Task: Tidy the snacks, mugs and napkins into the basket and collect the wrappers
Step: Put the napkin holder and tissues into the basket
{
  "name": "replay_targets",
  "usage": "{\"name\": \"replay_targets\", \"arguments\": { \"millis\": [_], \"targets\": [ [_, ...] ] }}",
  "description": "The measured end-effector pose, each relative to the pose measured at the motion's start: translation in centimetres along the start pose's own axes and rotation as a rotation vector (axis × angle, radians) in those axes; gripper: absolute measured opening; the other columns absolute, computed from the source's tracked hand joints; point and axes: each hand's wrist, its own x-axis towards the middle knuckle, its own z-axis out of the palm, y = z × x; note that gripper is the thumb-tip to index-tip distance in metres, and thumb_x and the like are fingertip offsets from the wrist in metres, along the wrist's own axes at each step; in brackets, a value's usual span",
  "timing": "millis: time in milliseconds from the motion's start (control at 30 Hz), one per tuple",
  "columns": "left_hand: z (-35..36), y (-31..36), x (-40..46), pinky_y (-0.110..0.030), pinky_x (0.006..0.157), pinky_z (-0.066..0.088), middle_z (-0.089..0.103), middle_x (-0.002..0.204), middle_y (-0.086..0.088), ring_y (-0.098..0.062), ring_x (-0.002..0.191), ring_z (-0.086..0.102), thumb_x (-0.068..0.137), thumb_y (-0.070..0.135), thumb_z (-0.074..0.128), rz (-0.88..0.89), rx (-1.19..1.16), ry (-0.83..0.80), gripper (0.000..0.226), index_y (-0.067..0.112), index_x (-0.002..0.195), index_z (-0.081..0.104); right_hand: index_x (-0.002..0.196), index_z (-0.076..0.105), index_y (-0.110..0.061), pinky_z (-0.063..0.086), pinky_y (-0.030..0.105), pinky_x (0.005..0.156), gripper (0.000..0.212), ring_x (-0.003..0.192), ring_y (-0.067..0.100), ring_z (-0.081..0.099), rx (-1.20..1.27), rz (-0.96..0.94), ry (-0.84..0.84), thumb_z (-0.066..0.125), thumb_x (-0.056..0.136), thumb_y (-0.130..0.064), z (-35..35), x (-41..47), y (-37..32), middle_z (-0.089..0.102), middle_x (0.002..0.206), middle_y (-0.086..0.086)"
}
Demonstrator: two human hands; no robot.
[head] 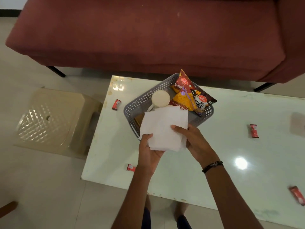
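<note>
A stack of white napkins (163, 128) hangs over the near edge of the grey perforated basket (140, 101). My left hand (148, 147) grips its lower left corner, thumb on top. My right hand (189, 138) holds the right edge, fingers curled over the paper. Inside the basket lie a white mug (160, 98) and several snack packets, among them a salted peanuts packet (202, 100) and a red bhujia packet (182, 83). Red wrappers lie on the white table: one at the left edge (116, 104), one near my left forearm (130, 167), one at right (254, 131), one at the far right front (297, 195).
The glossy white table (222, 162) stands in front of a maroon sofa (148, 38). A beige plastic stool (52, 119) stands on the floor just left of the table. A blurred pale object (297, 124) lies at the table's right edge.
</note>
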Motion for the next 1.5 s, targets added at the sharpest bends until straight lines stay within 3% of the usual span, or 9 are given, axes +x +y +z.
{"name": "replay_targets", "arguments": {
  "millis": [233,433,567,700,900,1033,1167,1367,1500],
  "targets": [
    [-2.8,1.8,-0.3,-0.040,0.085,0.053,0.069,0.115,-0.005,-0.027,0.106,0.063,0.080,0.047,0.052,-0.183,0.124,0.008,0.052,0.018,0.122,0.058,0.101,0.067,-0.028,0.057,0.026,0.075,0.027,0.094,0.013,0.070,-0.383,-0.037,-0.131,0.074,0.078,-0.016,-1.8,-0.4,-0.6,0.073,0.104,-0.005],
    [-2.9,1.2,0.3,-0.040,0.088,0.054,0.069,0.112,-0.006,-0.025,0.109,0.062,0.077,0.016,0.072,-0.119,0.495,0.039,0.043,0.020,0.118,0.060,0.108,0.053,-0.038,0.048,0.017,0.072,0.039,0.096,0.000,0.058,-0.478,-0.061,-0.141,0.073,0.079,-0.023,0.6,-0.2,0.2,0.061,0.101,-0.021],
    [-2.7,1.7,0.7,-0.023,0.068,0.057,0.068,0.105,0.000,-0.020,0.102,0.062,0.075,0.008,0.073,-0.061,0.395,0.193,0.045,0.018,0.116,0.057,0.136,0.036,-0.028,0.044,0.023,0.083,0.075,0.111,0.010,0.050,-0.530,-0.118,-0.098,0.078,0.074,-0.019,1.3,0.6,1.4,0.052,0.122,-0.009],
    [-3.3,2.0,0.8,-0.022,0.071,0.056,0.067,0.097,0.001,-0.019,0.095,0.063,0.072,0.004,0.075,-0.104,0.539,0.196,0.037,0.018,0.102,0.060,0.136,0.037,-0.022,0.047,0.030,0.092,0.082,0.117,0.014,0.049,-0.618,-0.162,-0.139,0.082,0.068,-0.013,2.4,1.2,2.4,0.052,0.126,-0.005],
    [-4.6,2.9,0.1,-0.035,0.079,0.058,0.071,0.102,-0.006,-0.024,0.097,0.066,0.071,0.011,0.078,-0.152,0.495,0.119,0.037,0.017,0.105,0.064,0.118,0.053,-0.026,0.049,0.011,0.061,0.050,0.096,0.009,0.059,-0.573,-0.148,-0.058,0.076,0.076,-0.013,3.2,1.2,2.0,0.062,0.101,-0.011],
    [-4.4,3.2,-0.1,-0.035,0.081,0.056,0.068,0.105,-0.005,-0.023,0.099,0.064,0.079,0.016,0.071,-0.161,0.504,0.142,0.034,0.020,0.111,0.060,0.132,0.047,-0.021,0.049,0.024,0.082,0.051,0.109,0.018,0.057,-0.711,-0.105,-0.106,0.065,0.085,-0.013,4.3,1.4,1.8,0.060,0.116,0.000],
    [-4.0,3.4,1.1,-0.027,0.081,0.049,0.058,0.122,-0.004,-0.021,0.108,0.055,0.082,0.014,0.068,-0.028,0.732,0.299,0.055,0.016,0.131,0.045,0.131,0.047,-0.011,0.040,0.027,0.084,0.049,0.117,0.025,0.053,-0.882,-0.208,-0.025,0.063,0.085,-0.010,6.1,2.1,1.5,0.058,0.126,0.010],
    [-2.6,4.3,3.2,-0.026,0.080,0.046,0.068,0.113,-0.010,-0.029,0.102,0.063,0.078,0.013,0.068,0.259,1.070,0.573,0.037,0.008,0.114,0.060,0.125,0.049,-0.010,0.049,0.040,0.079,0.045,0.103,0.033,0.059,-1.289,-0.385,0.248,0.063,0.084,-0.023,9.4,5.7,0.5,0.064,0.110,0.015],
    [-2.2,4.4,5.1,-0.033,0.079,0.052,0.070,0.107,-0.014,-0.033,0.097,0.065,0.075,0.013,0.070,0.323,1.150,0.617,0.033,0.005,0.105,0.061,0.123,0.048,-0.008,0.047,0.040,0.087,0.041,0.111,0.033,0.056,-1.346,-0.350,0.165,0.059,0.086,-0.023,10.3,7.2,0.5,0.059,0.121,0.015]
  ]
}}
